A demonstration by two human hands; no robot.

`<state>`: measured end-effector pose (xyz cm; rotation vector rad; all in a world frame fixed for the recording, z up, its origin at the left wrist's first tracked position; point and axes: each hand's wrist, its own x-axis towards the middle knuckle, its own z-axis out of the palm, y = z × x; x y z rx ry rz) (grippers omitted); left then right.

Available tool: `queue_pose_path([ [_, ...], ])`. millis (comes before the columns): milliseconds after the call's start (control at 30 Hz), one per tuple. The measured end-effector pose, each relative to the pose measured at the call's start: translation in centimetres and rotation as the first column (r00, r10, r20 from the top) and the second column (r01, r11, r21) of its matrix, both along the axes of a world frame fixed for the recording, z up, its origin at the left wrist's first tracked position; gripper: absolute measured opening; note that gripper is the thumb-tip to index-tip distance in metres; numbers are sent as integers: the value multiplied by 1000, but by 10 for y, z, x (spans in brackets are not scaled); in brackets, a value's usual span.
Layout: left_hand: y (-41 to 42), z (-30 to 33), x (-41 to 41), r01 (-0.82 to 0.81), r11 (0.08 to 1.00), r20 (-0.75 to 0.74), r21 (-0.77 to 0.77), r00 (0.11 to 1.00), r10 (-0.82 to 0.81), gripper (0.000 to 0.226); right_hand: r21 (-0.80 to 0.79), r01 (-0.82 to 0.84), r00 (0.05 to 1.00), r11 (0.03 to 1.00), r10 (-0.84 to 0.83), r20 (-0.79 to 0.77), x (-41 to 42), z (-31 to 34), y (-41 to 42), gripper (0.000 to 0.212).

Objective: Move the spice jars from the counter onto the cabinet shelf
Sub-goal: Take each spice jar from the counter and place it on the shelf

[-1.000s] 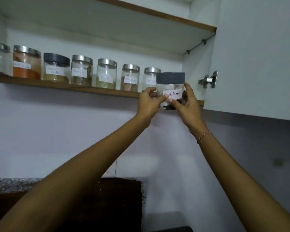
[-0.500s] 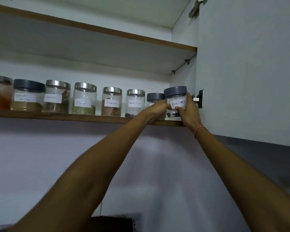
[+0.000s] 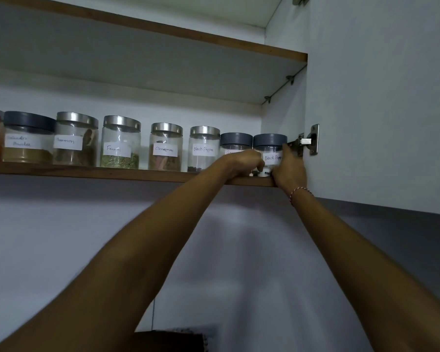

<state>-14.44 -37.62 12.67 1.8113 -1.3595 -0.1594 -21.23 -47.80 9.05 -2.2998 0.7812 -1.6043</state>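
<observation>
Two bare arms reach up from the lower frame toward a cabinet shelf [image 3: 112, 174] at centre. The left hand [image 3: 241, 162] and right hand [image 3: 288, 168] hold a grey-lidded "Black Pepper" jar [image 3: 269, 151] from either side, fingers curled around its base. The jar stands on the shelf's right end, just beside another grey-lidded jar [image 3: 235, 142]. Behind, labelled spice jars [image 3: 121, 142] line the shelf leftward; a door hinge [image 3: 309, 141] sits at right.

The grey-lidded Black Pepper jar [image 3: 269, 154], a second ago lifted below the shelf [image 3: 112, 173], now stands on it at the row's right end, both hands lower on it.
</observation>
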Motion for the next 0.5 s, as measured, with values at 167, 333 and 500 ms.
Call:
queue_pose_path([
  [167, -10, -1, 3, -52, 997, 136, 61, 990, 43, 19, 3, 44, 983, 999, -43, -177, 2, 4, -5, 53],
  [333, -3, -17, -2, -147, 989, 548, -11, 827, 129, 31, -52, 15, 996, 999, -20, -82, 0, -5, -1, 42],
  [500, 18, -47, 9, -212, 963, 906, -168, 351, 235, 55, -241, -20, 999, 970, 12, -35, -8, -25, 9, 41],
])
